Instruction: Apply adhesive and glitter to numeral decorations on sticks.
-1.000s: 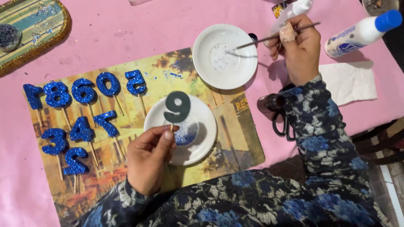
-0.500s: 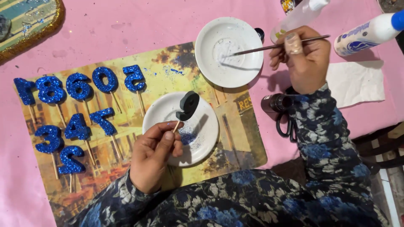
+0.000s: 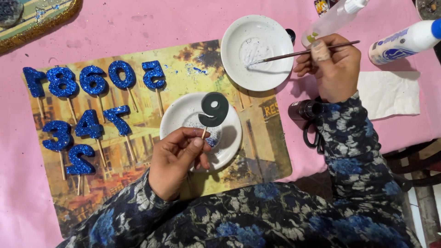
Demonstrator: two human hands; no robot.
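Dark number (image 3: 213, 109) now face-up again in pinching left hand (image 3: 177, 160); right hand (image 3: 333, 69) gripping brush (image 3: 303, 53).

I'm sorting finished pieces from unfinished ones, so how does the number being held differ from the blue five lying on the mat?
The held number is plain dark grey; the blue five is covered in glitter. The left hand holds the held number up over a white plate; the blue five lies flat on the mat. Both sit on thin wooden sticks.
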